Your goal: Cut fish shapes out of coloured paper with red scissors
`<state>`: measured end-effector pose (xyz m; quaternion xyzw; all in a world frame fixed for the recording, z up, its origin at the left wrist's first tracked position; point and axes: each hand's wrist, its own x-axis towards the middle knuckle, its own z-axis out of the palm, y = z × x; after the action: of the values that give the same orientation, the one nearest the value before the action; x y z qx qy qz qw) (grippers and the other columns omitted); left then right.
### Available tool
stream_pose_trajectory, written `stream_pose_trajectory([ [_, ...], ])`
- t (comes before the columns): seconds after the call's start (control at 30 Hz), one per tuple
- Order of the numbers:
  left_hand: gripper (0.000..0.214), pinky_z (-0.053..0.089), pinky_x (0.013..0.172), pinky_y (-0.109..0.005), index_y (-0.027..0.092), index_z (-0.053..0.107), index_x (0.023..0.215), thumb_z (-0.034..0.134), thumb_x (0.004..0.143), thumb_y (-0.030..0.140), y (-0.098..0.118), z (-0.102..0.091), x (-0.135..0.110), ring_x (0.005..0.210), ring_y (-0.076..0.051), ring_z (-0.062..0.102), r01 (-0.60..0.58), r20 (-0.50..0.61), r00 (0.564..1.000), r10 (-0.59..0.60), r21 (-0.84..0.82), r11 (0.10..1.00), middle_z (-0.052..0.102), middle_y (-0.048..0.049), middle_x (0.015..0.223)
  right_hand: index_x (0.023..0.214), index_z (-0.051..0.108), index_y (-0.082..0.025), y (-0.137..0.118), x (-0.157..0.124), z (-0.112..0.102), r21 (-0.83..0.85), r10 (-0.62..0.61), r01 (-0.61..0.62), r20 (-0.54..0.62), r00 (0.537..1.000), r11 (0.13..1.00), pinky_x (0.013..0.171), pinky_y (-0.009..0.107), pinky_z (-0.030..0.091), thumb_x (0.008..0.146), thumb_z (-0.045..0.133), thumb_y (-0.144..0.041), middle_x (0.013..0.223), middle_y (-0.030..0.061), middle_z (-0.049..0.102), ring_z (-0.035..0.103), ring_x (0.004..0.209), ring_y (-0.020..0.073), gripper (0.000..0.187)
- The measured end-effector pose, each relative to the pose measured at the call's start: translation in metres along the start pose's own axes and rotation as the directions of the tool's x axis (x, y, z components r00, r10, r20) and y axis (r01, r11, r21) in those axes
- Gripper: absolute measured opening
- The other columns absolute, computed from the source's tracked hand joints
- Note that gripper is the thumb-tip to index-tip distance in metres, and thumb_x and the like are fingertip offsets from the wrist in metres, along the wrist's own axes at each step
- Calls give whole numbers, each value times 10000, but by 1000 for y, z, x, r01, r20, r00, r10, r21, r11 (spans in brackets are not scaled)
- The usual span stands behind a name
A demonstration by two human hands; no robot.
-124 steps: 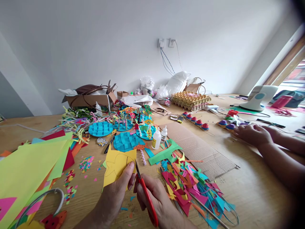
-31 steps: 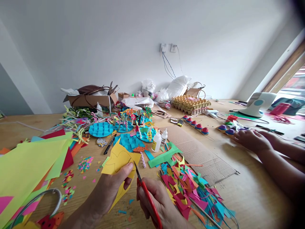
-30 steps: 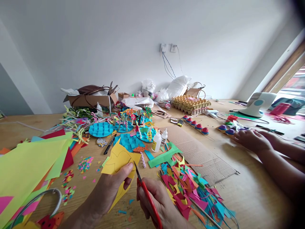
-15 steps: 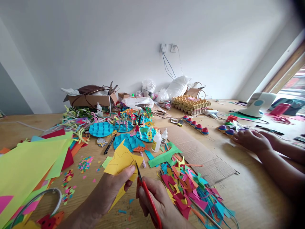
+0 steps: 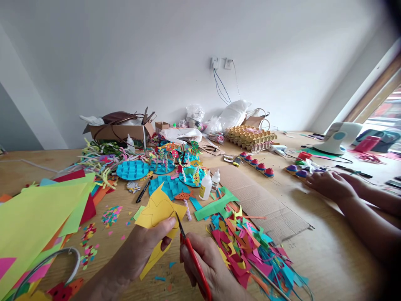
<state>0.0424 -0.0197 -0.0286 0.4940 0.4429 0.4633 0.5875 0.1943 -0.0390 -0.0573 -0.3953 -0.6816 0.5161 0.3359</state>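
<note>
My left hand (image 5: 142,251) pinches a piece of yellow paper (image 5: 156,211) with a pencilled outline on it, held just above the table near the front edge. My right hand (image 5: 208,267) is closed round the red handles of a pair of scissors (image 5: 191,255). The dark blades point up and touch the right edge of the yellow paper beside my left thumb. A heap of coloured paper offcuts (image 5: 250,246) lies immediately to the right of my right hand.
Large yellow-green sheets (image 5: 34,217) cover the left. Blue paper discs (image 5: 133,169), two glue bottles (image 5: 206,184), a black pen (image 5: 144,190) and a cardboard sheet (image 5: 260,196) lie ahead. Another person's hands (image 5: 332,184) rest on the table at right. Egg trays (image 5: 250,133) stand behind.
My left hand has turned the yellow paper a little, so its point stands higher. The scissors stay at the paper's edge. The other person's hands have not moved.
</note>
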Motion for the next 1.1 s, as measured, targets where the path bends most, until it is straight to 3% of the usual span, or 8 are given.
stream_pose_trajectory([
  [0.27, 178, 376, 460, -216, 178, 583, 695, 573, 746, 348, 0, -3, 1, 526, -110, 430, -20, 8, 1000, 20, 21, 1000, 503, 26, 630, 600, 387, -185, -2, 0, 0, -38, -5, 5, -17, 1000, 999, 424, 185, 257, 864, 344, -590, 507, -44, 357, 312, 481, 83, 486],
  [0.57, 159, 386, 478, -221, 177, 638, 701, 588, 758, 316, 0, -3, 1, 518, -116, 450, -67, -78, 995, 67, 3, 998, 532, 26, 586, 602, 388, -187, -3, 1, 2, 28, 12, -11, -34, 999, 1000, 448, 197, 254, 830, 392, -600, 514, -47, 341, 302, 493, 89, 473],
  [0.73, 170, 380, 473, -220, 181, 606, 686, 563, 763, 326, -1, -1, 0, 535, -121, 446, -60, -54, 997, 63, 53, 997, 515, 25, 598, 592, 363, -190, -9, 0, 3, 111, 66, -63, -20, 998, 992, 435, 194, 242, 818, 416, -588, 502, -57, 339, 299, 467, 77, 461],
  [1.1, 204, 368, 478, -222, 175, 559, 686, 518, 787, 347, -4, -2, 0, 546, -115, 423, -52, 8, 999, 52, 66, 996, 492, 26, 626, 630, 403, -182, -3, 0, 3, 117, 29, -29, 2, 1000, 993, 404, 181, 221, 835, 367, -622, 515, -62, 314, 265, 453, 69, 487],
])
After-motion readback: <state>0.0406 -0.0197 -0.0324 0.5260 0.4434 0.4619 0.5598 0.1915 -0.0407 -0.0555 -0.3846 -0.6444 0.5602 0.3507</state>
